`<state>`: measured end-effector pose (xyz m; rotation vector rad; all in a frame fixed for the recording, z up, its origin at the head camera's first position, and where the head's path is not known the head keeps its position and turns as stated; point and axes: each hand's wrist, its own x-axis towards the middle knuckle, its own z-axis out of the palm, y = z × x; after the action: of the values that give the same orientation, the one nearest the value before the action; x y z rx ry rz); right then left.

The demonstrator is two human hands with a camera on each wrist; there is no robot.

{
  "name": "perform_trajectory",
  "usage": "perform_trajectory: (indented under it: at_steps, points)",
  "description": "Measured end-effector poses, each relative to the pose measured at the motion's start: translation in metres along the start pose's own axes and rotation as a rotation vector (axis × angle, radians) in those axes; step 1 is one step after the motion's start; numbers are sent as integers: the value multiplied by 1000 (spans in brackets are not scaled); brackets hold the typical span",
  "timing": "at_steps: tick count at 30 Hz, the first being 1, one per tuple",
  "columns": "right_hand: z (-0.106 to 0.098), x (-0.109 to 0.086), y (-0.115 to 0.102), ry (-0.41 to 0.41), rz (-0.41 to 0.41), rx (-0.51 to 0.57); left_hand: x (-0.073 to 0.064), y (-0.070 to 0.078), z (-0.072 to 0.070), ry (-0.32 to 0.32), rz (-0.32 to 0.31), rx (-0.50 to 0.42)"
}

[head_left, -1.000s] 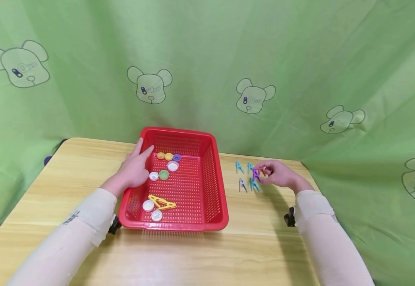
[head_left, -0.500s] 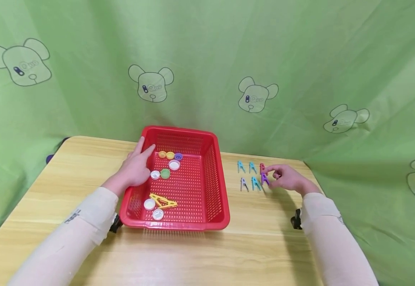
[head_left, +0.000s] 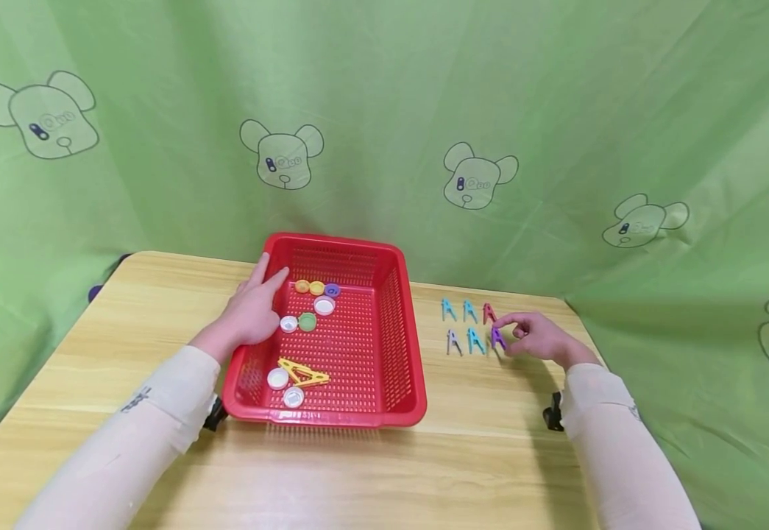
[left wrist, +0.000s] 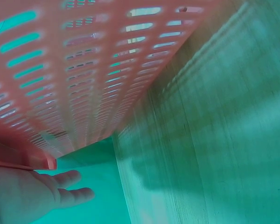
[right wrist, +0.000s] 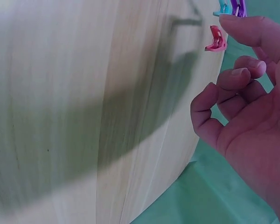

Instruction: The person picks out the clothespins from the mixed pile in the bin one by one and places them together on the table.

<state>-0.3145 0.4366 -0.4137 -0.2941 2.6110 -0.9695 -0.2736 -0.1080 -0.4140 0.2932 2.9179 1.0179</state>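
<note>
My left hand (head_left: 252,313) rests over the left rim of a red perforated plastic basket (head_left: 407,353), its fingers straight. In the left wrist view, two fingers (left wrist: 74,196) extend past the rim. On the table to the right, my right hand (head_left: 535,337) pinches a purple clothespin (head_left: 498,338) between index finger and thumb. Beside it lie teal (head_left: 475,340) and grey clothespins (head_left: 453,341), forming the near row. The far row has a red clothespin (head_left: 489,313) and two light blue clothespins (head_left: 469,311). In the right wrist view, the thumb partly hides the purple clothespin (right wrist: 239,7).
Inside the basket lie several round caps, among them a green cap (head_left: 307,322) and a white cap (head_left: 324,305), and a yellow A-shaped piece (head_left: 303,372). The wooden table (head_left: 371,478) meets a green curtain (head_left: 384,110) at its back and right.
My right hand has drawn the purple clothespin right and toward me, from against the red one to the end of the near row. The left hand stays on the basket.
</note>
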Motion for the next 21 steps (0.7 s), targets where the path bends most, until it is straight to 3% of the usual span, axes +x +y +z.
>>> perform_trajectory:
  at_steps: [7, 21]
  points:
    - [3, 1, 6, 1, 43, -4, 0, 1, 1, -1, -16, -31]
    - [14, 1, 18, -21, 39, 28, -2, 2, 1, -9, -30, -53]
